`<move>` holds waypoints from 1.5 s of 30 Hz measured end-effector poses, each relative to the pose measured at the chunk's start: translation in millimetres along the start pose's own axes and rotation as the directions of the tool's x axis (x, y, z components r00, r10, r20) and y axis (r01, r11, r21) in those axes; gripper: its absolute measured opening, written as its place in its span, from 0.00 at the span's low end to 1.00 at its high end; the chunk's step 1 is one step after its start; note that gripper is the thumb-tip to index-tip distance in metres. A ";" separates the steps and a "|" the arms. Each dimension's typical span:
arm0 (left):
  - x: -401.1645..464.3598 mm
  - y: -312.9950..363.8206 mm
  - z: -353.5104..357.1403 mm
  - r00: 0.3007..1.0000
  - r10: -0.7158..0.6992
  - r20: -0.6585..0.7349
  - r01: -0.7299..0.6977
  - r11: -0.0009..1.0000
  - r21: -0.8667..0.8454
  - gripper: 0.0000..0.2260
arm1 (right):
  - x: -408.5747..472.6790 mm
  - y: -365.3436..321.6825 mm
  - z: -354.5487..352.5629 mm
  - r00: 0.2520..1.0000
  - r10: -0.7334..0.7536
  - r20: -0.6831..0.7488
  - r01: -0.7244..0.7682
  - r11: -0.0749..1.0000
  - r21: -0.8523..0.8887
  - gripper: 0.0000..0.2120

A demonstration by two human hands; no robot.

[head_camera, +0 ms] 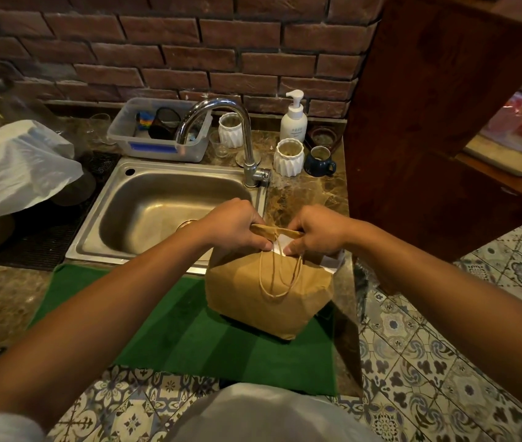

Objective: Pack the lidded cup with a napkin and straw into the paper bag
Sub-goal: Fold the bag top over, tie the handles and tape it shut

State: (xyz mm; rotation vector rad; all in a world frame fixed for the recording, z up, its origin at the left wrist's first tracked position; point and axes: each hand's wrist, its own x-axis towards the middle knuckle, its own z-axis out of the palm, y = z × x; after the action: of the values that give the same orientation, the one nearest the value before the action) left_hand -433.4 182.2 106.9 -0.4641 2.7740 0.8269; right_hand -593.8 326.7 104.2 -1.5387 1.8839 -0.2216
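A brown paper bag (263,295) stands on a green mat (189,339) at the counter's front edge. Its twine handles hang down the near side. My left hand (237,224) and my right hand (314,231) both pinch the folded top rim of the bag, one at each end. A bit of white napkin (285,242) shows in the bag's mouth between my hands, and more white paper sticks out at the bag's right side. The cup and the straw are hidden.
A steel sink (119,218) with a tall tap (243,135) lies just behind the bag. White ribbed cups (288,156), a dark mug (318,161) and a soap pump bottle (293,118) stand at the back right. A plastic tub (157,145) and a white plastic bag (14,170) are to the left. A wooden post (428,122) rises on the right.
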 end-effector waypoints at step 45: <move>6.4 -2.2 8.1 0.999 0.025 0.033 -0.024 0.999 -0.031 0.08 | 9.1 -7.4 -7.1 0.991 -0.117 -0.064 0.106 0.982 -0.154 0.10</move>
State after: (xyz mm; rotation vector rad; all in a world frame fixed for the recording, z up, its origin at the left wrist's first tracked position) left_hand -437.7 183.5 97.3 -0.4188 2.7450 0.8760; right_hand -592.7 314.3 109.8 -1.7615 1.9092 -0.1915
